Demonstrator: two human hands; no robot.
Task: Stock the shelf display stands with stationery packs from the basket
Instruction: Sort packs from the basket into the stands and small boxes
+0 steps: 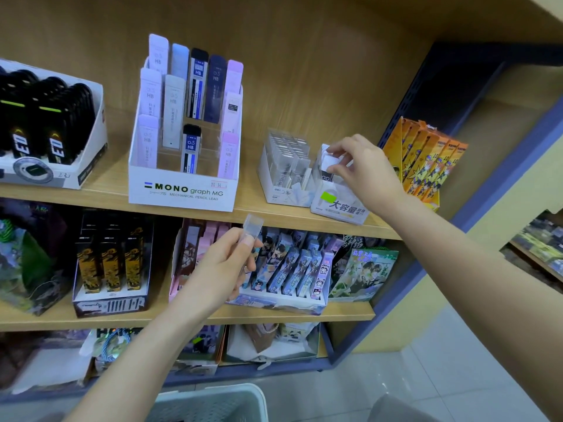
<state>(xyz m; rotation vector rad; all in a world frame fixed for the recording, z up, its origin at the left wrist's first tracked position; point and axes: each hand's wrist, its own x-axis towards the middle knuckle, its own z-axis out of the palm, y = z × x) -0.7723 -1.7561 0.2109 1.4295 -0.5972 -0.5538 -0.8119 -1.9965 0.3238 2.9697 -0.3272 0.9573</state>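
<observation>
basket (213, 392) cropped btm; pack (331, 162) half hidden, prob white.

— What's on the upper shelf (100, 191), left to right?
— A tiered stand (45, 166) at the left end, then the MONO stand (182, 190). Next come two touching stands, the rear stand (283, 187) and, at the front edge, the front stand (338, 208). A carton (423, 166) is at the right end.
— And the hands?
— The right hand (362, 166) pinches a pack (331, 162) in the front stand. The left hand (225, 263) holds a loose pack (253, 226) before the shelf edge, with the basket (213, 400) below.
</observation>
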